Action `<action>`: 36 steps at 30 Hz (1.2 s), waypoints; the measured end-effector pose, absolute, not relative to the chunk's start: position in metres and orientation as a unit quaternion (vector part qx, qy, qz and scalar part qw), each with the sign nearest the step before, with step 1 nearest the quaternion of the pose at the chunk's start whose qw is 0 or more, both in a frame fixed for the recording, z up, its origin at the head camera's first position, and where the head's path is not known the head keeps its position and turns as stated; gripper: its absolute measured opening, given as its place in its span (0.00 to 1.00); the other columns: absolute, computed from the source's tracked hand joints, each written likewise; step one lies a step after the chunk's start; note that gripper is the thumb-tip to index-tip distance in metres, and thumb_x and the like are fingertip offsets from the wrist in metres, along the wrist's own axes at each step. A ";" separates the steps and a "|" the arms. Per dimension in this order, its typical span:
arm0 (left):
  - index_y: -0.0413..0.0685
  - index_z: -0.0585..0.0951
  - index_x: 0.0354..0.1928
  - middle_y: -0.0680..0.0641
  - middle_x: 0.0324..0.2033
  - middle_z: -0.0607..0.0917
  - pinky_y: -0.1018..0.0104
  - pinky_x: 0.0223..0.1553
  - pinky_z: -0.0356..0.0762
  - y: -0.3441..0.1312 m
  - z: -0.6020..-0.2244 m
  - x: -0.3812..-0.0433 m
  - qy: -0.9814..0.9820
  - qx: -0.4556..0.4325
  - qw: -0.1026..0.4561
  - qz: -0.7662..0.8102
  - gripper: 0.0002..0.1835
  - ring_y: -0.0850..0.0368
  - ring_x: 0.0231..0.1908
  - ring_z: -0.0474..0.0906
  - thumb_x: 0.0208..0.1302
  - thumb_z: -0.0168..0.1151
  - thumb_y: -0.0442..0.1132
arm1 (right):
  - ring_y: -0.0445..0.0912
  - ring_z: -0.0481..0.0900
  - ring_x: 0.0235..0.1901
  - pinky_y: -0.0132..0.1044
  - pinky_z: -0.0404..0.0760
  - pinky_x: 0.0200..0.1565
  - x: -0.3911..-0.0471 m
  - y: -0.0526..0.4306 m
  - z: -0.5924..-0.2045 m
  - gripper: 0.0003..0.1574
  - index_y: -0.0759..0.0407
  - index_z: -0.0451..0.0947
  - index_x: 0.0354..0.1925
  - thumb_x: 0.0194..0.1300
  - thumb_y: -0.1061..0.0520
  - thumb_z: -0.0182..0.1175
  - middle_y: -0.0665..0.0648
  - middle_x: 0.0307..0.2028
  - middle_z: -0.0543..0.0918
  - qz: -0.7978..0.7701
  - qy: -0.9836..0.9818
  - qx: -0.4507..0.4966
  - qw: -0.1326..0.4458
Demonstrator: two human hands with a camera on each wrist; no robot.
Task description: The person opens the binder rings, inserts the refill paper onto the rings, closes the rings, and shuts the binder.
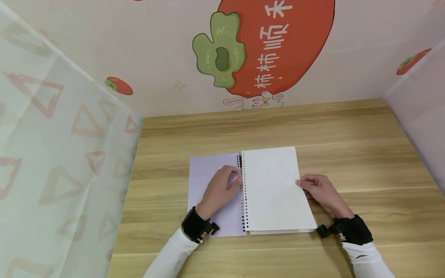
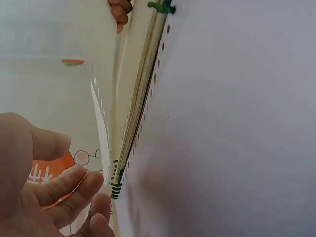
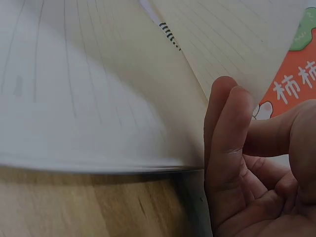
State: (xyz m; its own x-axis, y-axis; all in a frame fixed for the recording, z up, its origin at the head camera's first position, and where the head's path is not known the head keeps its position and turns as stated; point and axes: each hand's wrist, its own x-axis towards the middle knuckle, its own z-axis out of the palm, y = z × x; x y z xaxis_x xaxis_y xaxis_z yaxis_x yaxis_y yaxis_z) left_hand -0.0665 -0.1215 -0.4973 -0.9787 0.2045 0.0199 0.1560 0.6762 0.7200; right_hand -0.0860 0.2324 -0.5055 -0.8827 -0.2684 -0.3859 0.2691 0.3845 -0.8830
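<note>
A loose-leaf notebook lies spread on the table, its lilac cover (image 1: 205, 170) at the left. My right hand (image 1: 323, 193) pinches the right edge of a white lined sheet (image 1: 271, 189) between thumb and fingers. The sheet is raised over the page stack (image 1: 283, 232), and its punched left edge stands apart from the binder rings (image 2: 116, 190) in the left wrist view. Over the cover, beside the binding, my left hand (image 1: 217, 193) has loosely bent fingers with nothing visible between them. Its fingertips (image 2: 94, 182) are close to the sheet's holes; whether they touch is unclear.
Under the notebook is a wood-grain table (image 1: 163, 181). A printed backdrop (image 1: 167, 50) rises behind it, with side panels left (image 1: 62, 154) and right (image 1: 417, 108). Each wrist wears a black camera strap (image 1: 358, 229).
</note>
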 end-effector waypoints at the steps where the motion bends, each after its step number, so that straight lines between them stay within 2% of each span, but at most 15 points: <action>1: 0.50 0.80 0.60 0.52 0.55 0.82 0.58 0.53 0.75 -0.121 -0.498 -0.068 0.921 0.109 0.030 0.373 0.18 0.55 0.50 0.76 0.74 0.58 0.47 | 0.43 0.81 0.28 0.35 0.81 0.31 -0.086 0.233 -0.506 0.30 0.71 0.82 0.48 0.74 0.42 0.60 0.56 0.32 0.84 -0.555 0.796 0.002 0.242; 3: 0.51 0.79 0.64 0.52 0.62 0.80 0.55 0.60 0.71 -0.119 -0.501 -0.071 0.930 0.130 0.030 0.342 0.21 0.51 0.58 0.72 0.75 0.58 0.50 | 0.42 0.81 0.28 0.34 0.81 0.31 -0.086 0.235 -0.508 0.29 0.71 0.82 0.48 0.74 0.43 0.60 0.56 0.32 0.85 -0.557 0.794 0.002 0.242; 6: 0.52 0.76 0.70 0.51 0.71 0.73 0.48 0.64 0.64 -0.117 -0.506 -0.073 0.938 0.159 0.037 0.305 0.26 0.45 0.64 0.66 0.76 0.55 0.54 | 0.42 0.79 0.27 0.34 0.79 0.31 -0.085 0.237 -0.510 0.29 0.71 0.82 0.48 0.74 0.43 0.59 0.54 0.31 0.84 -0.556 0.795 0.002 0.245; 11: 0.56 0.71 0.76 0.51 0.80 0.61 0.44 0.63 0.59 -0.114 -0.509 -0.073 0.940 0.185 0.061 0.279 0.30 0.42 0.68 0.59 0.78 0.48 0.58 | 0.41 0.78 0.27 0.33 0.78 0.30 -0.083 0.237 -0.508 0.30 0.72 0.82 0.49 0.74 0.44 0.60 0.55 0.31 0.84 -0.555 0.793 0.010 0.249; 18: 0.55 0.70 0.77 0.48 0.81 0.59 0.42 0.60 0.60 -0.113 -0.508 -0.071 0.942 0.197 0.067 0.263 0.30 0.39 0.68 0.59 0.80 0.45 0.56 | 0.41 0.77 0.26 0.33 0.77 0.29 -0.086 0.236 -0.510 0.28 0.72 0.82 0.48 0.74 0.45 0.60 0.54 0.29 0.83 -0.559 0.790 0.001 0.251; 27: 0.56 0.69 0.78 0.49 0.82 0.57 0.41 0.62 0.59 -0.108 -0.511 -0.072 0.945 0.194 0.078 0.252 0.30 0.39 0.69 0.58 0.80 0.44 0.57 | 0.40 0.80 0.28 0.33 0.80 0.31 -0.088 0.241 -0.508 0.29 0.74 0.81 0.52 0.75 0.47 0.60 0.56 0.33 0.86 -0.551 0.796 0.008 0.250; 36: 0.56 0.68 0.78 0.48 0.81 0.57 0.41 0.62 0.59 -0.106 -0.509 -0.075 0.949 0.196 0.081 0.235 0.30 0.39 0.68 0.59 0.80 0.43 0.56 | 0.41 0.81 0.27 0.33 0.81 0.31 -0.091 0.242 -0.511 0.28 0.75 0.81 0.51 0.75 0.48 0.59 0.56 0.33 0.86 -0.558 0.792 0.006 0.248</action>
State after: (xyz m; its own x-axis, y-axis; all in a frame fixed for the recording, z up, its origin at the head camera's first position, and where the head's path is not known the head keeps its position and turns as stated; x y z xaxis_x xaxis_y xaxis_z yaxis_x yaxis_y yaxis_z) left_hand -0.0747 -0.1058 -0.5089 -0.9101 0.4098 -0.0616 0.3339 0.8132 0.4768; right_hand -0.0906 0.2416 -0.5107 -0.8773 -0.2672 -0.3987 0.2851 0.3782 -0.8807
